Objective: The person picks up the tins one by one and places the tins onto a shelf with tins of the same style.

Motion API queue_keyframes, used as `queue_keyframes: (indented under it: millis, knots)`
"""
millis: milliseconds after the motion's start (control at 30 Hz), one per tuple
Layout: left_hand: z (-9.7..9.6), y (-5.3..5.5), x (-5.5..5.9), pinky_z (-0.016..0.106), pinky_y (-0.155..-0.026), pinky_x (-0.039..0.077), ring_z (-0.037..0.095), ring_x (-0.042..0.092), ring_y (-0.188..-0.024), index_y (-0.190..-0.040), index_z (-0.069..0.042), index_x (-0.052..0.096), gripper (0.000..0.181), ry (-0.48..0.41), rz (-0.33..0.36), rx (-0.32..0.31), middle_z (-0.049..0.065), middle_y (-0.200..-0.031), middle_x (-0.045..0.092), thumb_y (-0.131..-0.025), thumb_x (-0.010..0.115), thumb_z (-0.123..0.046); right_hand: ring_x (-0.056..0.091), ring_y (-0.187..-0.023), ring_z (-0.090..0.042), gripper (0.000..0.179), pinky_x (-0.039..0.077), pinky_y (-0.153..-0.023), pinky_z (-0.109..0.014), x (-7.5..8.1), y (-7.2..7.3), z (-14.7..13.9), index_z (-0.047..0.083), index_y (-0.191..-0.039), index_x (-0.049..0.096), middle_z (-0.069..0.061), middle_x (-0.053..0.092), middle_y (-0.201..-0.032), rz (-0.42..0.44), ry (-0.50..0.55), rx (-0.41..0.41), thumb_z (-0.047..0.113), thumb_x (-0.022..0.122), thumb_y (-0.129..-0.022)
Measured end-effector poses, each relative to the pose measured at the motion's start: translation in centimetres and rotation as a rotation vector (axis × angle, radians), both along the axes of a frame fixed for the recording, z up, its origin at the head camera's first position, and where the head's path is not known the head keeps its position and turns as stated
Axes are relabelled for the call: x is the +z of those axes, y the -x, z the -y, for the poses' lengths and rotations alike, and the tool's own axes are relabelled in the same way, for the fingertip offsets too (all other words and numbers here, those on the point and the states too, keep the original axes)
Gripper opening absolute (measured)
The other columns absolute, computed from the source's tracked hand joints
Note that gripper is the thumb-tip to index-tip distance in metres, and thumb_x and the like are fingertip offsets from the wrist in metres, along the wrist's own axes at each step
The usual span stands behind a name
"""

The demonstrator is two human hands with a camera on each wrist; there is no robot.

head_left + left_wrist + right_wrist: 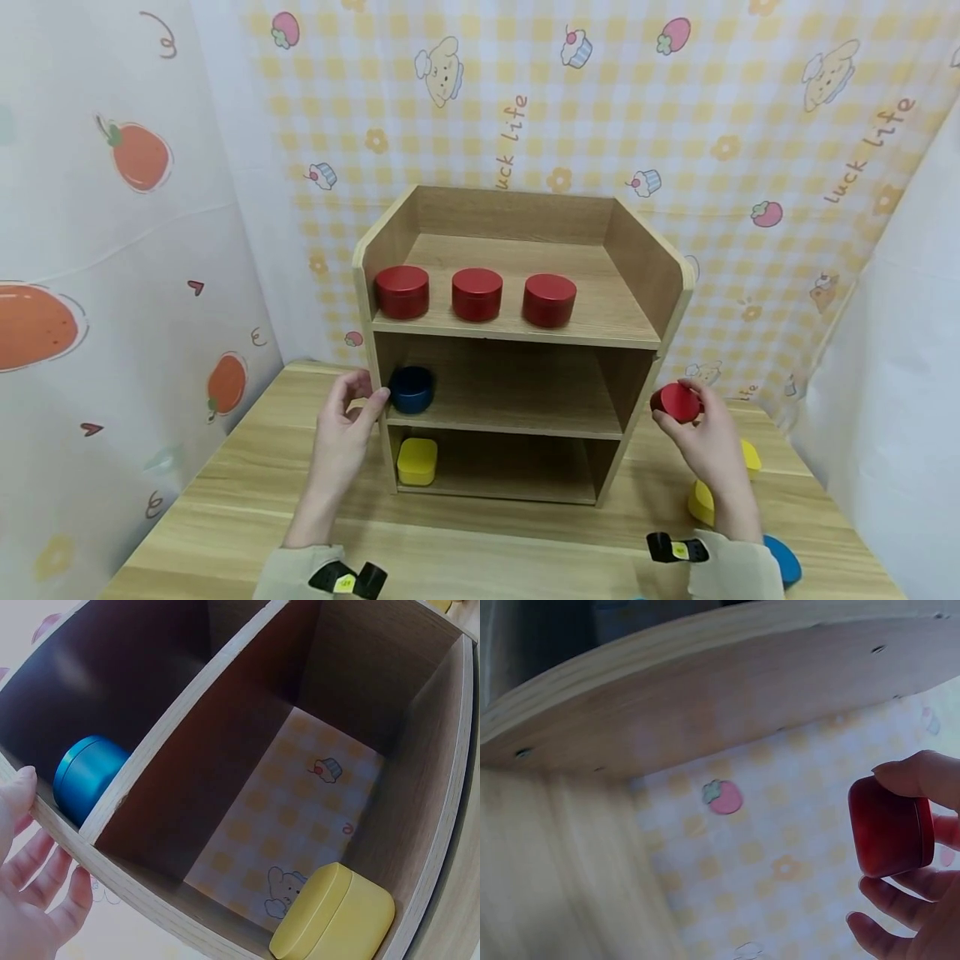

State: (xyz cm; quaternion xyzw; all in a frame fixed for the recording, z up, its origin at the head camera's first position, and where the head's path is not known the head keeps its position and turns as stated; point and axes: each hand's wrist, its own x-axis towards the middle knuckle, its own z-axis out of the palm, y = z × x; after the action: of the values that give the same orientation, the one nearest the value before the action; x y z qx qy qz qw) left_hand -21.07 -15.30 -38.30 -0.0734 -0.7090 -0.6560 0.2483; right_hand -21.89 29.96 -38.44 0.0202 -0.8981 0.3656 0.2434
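A small wooden shelf unit with three levels stands on the table. Its left side panel is held at the front edge by my left hand, thumb on the edge and fingers along the outside. Close to that thumb, a round blue tin sits at the left of the middle level. Below it lies a yellow rounded-square tin. My right hand grips a red lidded tin between thumb and fingers, in the air beside the unit's right side. Three round red tins, including one in the middle, line the top level.
On the table at right, partly behind my right forearm, are yellow tins and a blue tin. A patterned cloth hangs behind the shelf unit, and a white printed cloth hangs at left.
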Motion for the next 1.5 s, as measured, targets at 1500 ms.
queue_keyframes:
  millis: [1500]
  knots:
    - [0.0,0.1,-0.2,0.016,-0.075,0.045,0.014,0.051,-0.099,-0.119,0.001,0.052,0.028,0.023,0.002,0.003,0.008,-0.102,0.051,-0.096,0.063,-0.011,0.050,-0.102,-0.009,0.063,0.040,-0.083,-0.015,7.1,-6.2,5.1,0.003,-0.132,0.058,0.008,0.055,-0.113,-0.455,0.137,-0.024,-0.003,0.081,-0.074]
